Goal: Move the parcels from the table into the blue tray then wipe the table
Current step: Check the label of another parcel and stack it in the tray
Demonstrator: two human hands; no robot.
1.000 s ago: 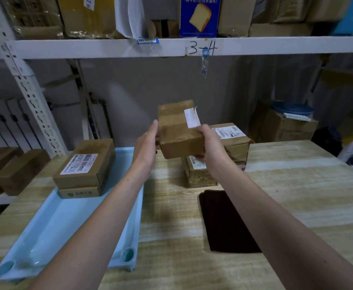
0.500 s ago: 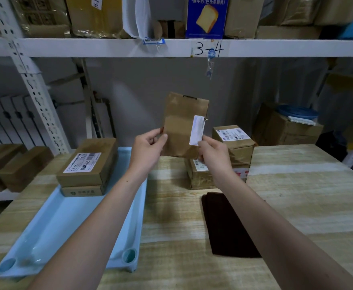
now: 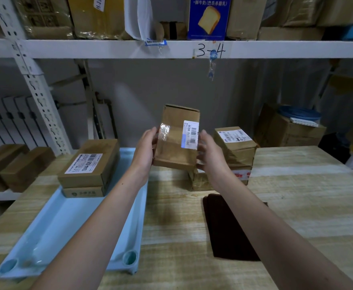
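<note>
1. Right now, both hands are holding one small brown cardboard parcel with a white barcode sticker (image 3: pixel 177 139) up in the air, over the pale wooden table (image 3: pixel 297 206).
2. Fingers of the left hand (image 3: pixel 145 148) are curling round the parcel's left side, and the right hand (image 3: pixel 210 155) is gripping its right side. Neither hand is holding anything else.
3. A long light blue plastic tray (image 3: pixel 67 222) is lying to the left of the held parcel and lower down, and two flat brown boxes stacked together (image 3: pixel 88 168) are already sitting at its far end.
4. Two more taped brown parcels in a pile (image 3: pixel 233 149) are waiting just behind the right hand, so the job looks about half done.
5. Shiny clear tape is covering the parcel's front, so I think it could be slippery and slide out of the fingers.
6. If the right arm swings back carelessly, it could be bumping that pile and knocking the top one off.
7. A dark brown cloth (image 3: pixel 228 227) is lying flat on the table below the held parcel. A dropped parcel could be landing on it.
</note>
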